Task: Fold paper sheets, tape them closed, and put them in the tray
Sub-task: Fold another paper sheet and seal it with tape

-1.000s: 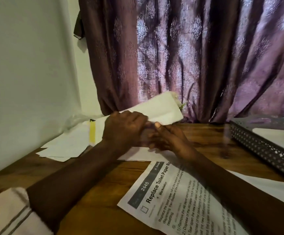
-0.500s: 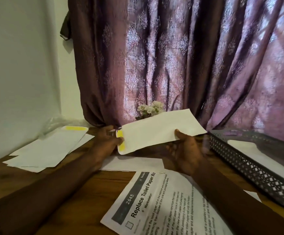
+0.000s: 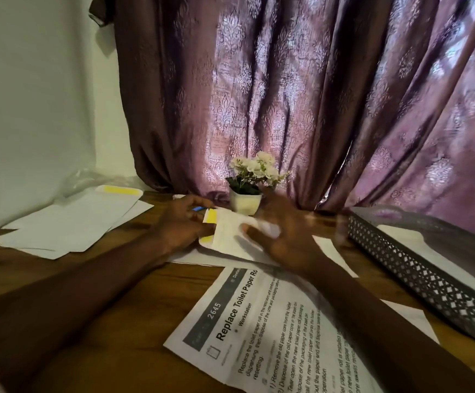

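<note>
**Folded paper sheet gripped at the middle of the table, tray off at 3 o'clock**

The folded paper sheet (image 3: 227, 236) sits at the centre of the wooden table (image 3: 111, 285), taking the person's seat as 6 o'clock. It is low over a plain white sheet (image 3: 329, 251); whether it rests on that sheet or hangs just above it cannot be told. A yellow strip (image 3: 210, 217) runs along its 9 o'clock end.

The left hand (image 3: 183, 225) holds that end, thumb and curled fingers closed on the paper beside the strip. A small blue object (image 3: 199, 209) shows just past its fingertips, too small to name. The right hand (image 3: 284, 239) is blurred; it looks spread wide, fingers splayed and fairly straight, lying over the paper's 3 o'clock half.

At 3 o'clock, well apart from the hands, stands a dark perforated tray (image 3: 417, 276) with a white sheet (image 3: 417, 245) lying in it. At 12 o'clock, just beyond the paper, a small white pot (image 3: 246, 204) carries pale flowers (image 3: 256, 168) against a purple patterned curtain (image 3: 287, 95). At 10 o'clock lies a loose pile of white sheets (image 3: 69, 225), the top one edged with another yellow band (image 3: 120, 190), and crumpled clear plastic (image 3: 88, 177) sits behind it by the wall (image 3: 32, 95). At 5 o'clock, partly under the right forearm, lies a printed sheet (image 3: 259, 330) headed "Replace Toilet Paper".
</note>
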